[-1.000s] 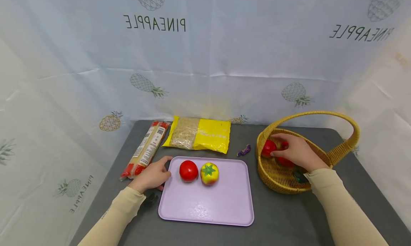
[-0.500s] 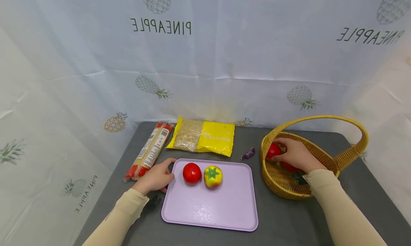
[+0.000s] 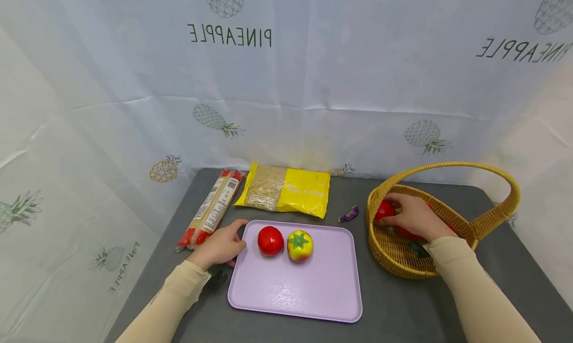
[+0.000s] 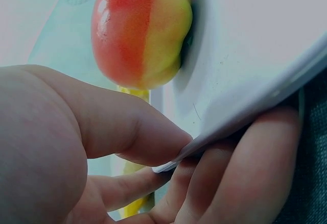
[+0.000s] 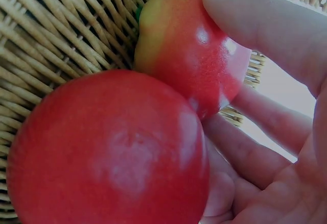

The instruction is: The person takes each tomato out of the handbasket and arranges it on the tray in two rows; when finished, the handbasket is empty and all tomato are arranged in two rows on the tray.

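Grey table [image 3: 394,303], basket [image 3: 447,218] tomato [image 3: 384,210] under right hand [image 3: 414,216]

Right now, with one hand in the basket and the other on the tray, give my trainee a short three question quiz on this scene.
1. True or false: the left hand pinches the lilac tray at its corner.
2. How many fruits lie on the tray?
3. Which does the right hand grip inside the wicker basket: A, a red-and-yellow fruit; B, the yellow bag?

Key: 1 true; 2 two; 3 A.
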Motion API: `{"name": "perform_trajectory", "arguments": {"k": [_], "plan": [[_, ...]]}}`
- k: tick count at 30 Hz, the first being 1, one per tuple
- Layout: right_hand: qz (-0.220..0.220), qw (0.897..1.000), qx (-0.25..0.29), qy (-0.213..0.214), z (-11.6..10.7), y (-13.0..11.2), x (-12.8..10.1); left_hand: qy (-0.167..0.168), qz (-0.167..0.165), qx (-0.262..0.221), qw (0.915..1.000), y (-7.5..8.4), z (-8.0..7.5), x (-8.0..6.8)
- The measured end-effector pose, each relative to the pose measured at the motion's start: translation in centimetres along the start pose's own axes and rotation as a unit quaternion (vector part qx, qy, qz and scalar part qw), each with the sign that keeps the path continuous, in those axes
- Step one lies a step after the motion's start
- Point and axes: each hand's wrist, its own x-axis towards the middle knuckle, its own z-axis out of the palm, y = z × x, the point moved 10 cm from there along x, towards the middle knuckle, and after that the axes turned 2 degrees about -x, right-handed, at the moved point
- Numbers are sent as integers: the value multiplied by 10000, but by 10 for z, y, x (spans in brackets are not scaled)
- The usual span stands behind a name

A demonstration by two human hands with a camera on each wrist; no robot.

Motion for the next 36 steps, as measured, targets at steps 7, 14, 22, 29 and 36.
{"name": "perform_trajectory", "arguments": {"k": [7, 14, 22, 29, 36], "plan": [[-29, 9999, 52, 138, -11, -7, -18, 20, 32, -7, 10000, 1, 0, -1], [-226, 9983, -106, 518, -28, -21, -43, 35, -57, -10, 10000, -4, 1, -2], [-315, 9947, -198, 961, -43, -43, -81, 39, 47, 14, 10000, 2, -1, -3], [-478, 9926, -156, 1109, -39, -70, -105, 54, 58, 12, 10000, 1, -1, -2], [-795, 9904, 159, 1115, -9, -104, -106, 57, 37, 58, 10000, 0, 1, 0]]}}
